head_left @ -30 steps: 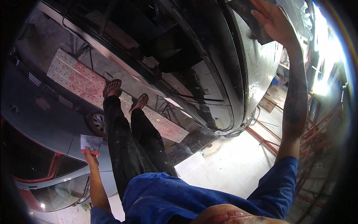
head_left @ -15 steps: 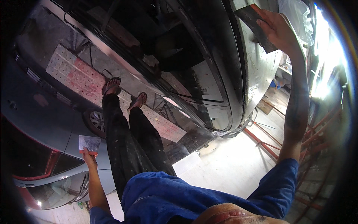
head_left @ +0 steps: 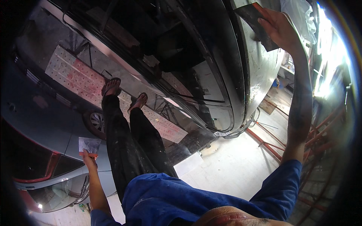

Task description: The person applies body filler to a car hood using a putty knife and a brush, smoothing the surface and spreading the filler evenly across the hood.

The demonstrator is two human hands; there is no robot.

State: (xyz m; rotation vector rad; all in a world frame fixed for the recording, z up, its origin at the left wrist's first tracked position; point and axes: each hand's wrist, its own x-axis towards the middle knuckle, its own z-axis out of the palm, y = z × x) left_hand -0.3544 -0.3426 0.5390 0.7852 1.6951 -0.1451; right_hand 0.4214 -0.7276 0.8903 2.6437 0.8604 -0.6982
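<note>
Up at the top right, my right hand (head_left: 282, 32) is closed around a wide dark putty spreader (head_left: 259, 28) with an orange grip edge. Its blade lies against or just over the pale, patchy roof (head_left: 260, 73) of a vehicle; exact contact is hard to tell. Low on the left, my left hand (head_left: 89, 161) pinches a second putty spreader (head_left: 89, 144), a grey square plate with an orange edge. That plate is held out beside my leg, away from the roof. Whether there is putty on either blade cannot be made out.
Sandalled feet stand on a perforated plank (head_left: 79, 71) stained pink, raised between the dark-windowed vehicle (head_left: 211, 79) and a grey car (head_left: 45, 109). Red metal bars (head_left: 264, 145) and wooden boards (head_left: 269, 105) lie at the right. Plastic sheeting (head_left: 298, 19) hangs behind my right hand.
My right hand and its spreader have shifted very slightly up and left over the roof. The left hand keeps its hold, nearly still.
</note>
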